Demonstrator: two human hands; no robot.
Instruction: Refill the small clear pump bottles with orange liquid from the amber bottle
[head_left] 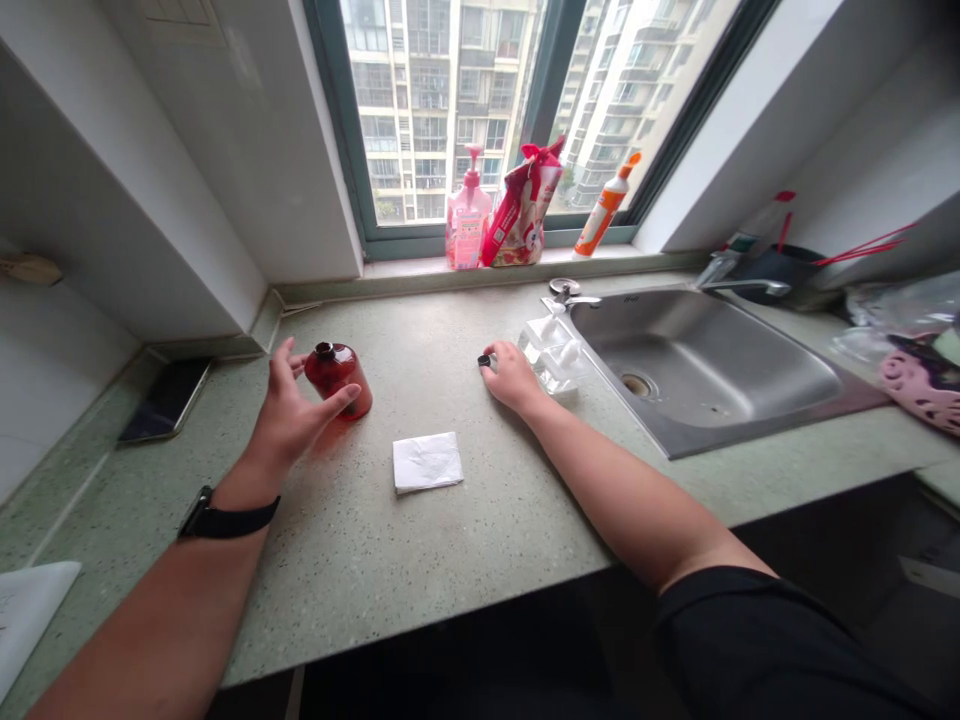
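Observation:
A translucent red bottle (pixel 352 375) with an open black-rimmed neck stands on the left part of the counter. My left hand (pixel 289 410), with a black watch on the wrist, curves loosely round it, thumb across the front and fingers at the far left side. Farther right, my right hand (pixel 514 375) rests low on the counter, pinching a small black cap (pixel 484 361) between thumb and fingertips. Just beyond that hand are clear bottles with white pump tops (pixel 559 360), partly hidden by it. Between my arms lies a folded white tissue (pixel 428 462).
A steel sink (pixel 720 430) with a tap is set in at the right. On the window sill stand a pink pump bottle (pixel 469 225), a red bag (pixel 525 210) and an orange-white bottle (pixel 604 212). A phone (pixel 166 400) lies at the left wall.

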